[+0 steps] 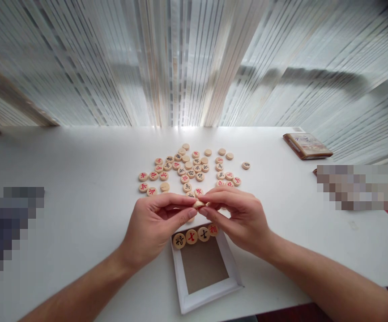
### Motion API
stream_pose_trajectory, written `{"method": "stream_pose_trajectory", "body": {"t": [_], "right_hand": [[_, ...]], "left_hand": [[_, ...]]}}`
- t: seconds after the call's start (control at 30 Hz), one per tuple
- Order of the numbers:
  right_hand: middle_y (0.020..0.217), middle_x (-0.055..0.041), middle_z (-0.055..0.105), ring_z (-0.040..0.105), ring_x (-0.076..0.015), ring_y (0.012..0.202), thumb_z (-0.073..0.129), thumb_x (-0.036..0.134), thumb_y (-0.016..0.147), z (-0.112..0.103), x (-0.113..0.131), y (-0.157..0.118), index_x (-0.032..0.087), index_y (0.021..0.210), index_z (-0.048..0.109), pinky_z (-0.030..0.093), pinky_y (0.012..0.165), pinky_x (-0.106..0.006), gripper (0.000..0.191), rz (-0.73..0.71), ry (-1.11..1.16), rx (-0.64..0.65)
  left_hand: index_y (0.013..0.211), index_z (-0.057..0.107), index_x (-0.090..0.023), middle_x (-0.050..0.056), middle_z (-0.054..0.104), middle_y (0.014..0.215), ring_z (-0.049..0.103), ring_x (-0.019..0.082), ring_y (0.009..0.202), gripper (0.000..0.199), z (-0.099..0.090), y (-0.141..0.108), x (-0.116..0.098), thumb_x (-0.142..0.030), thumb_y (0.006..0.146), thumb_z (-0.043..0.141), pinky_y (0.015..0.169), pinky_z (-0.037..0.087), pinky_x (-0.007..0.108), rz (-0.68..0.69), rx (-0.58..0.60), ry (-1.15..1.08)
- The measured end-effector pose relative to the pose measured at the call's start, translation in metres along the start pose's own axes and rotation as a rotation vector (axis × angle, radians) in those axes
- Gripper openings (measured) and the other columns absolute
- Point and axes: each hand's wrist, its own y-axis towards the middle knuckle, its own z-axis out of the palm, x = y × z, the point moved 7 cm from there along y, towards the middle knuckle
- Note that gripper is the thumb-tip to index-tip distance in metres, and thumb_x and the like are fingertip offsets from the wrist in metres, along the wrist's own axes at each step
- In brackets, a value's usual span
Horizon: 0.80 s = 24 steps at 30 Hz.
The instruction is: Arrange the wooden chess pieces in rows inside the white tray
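My left hand [160,221] and my right hand [239,214] meet above the near side of a scatter of round wooden pieces. Between their fingertips they pinch one wooden piece [198,204], tilted, its marked face not visible. Just below is an open white box [210,293] with a brown inside. A row of pieces lies along its far edge: a black-marked one [179,241], a red one [191,236], another black one [203,234] and a red one [213,230] partly behind my right hand. Beyond my hands lie many loose pieces [181,171], some red, some black, some showing plain faces.
The white table [93,161] extends to a striped curtain [180,62] at the back. A brown illustrated box [308,146] lies at the right rear, with a blurred-out object [353,187] nearer. Another blurred-out object [9,223] is at the left edge.
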Motion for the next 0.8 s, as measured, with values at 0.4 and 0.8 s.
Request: {"method": "stream_pose_trajectory", "body": {"t": [0.4,0.8], "right_hand": [[0.077,-0.0048,0.084,0.08,-0.0152,0.066,0.099,0.028,0.075,0.018,-0.032,-0.013,0.021,0.094,0.089,0.067,0.063,-0.019,0.023,0.639,0.548,0.03],[0.102,-0.0068,0.086,0.083,-0.0191,0.093,0.089,0.024,0.089,0.017,-0.024,-0.009,0.025,0.115,0.086,0.07,0.083,-0.029,0.026,0.462,0.575,0.054]], "left_hand": [[0.103,0.084,-0.024,0.0,0.085,0.094,0.079,0.014,0.084,0.027,0.007,-0.013,-0.024,-0.001,0.088,0.083,0.08,0.064,0.024,0.5,0.02,0.391],[0.101,0.081,-0.02,0.005,0.081,0.09,0.077,0.019,0.081,0.023,-0.002,-0.004,-0.01,-0.027,0.082,0.093,0.078,0.065,0.028,0.177,-0.033,0.273]]}}
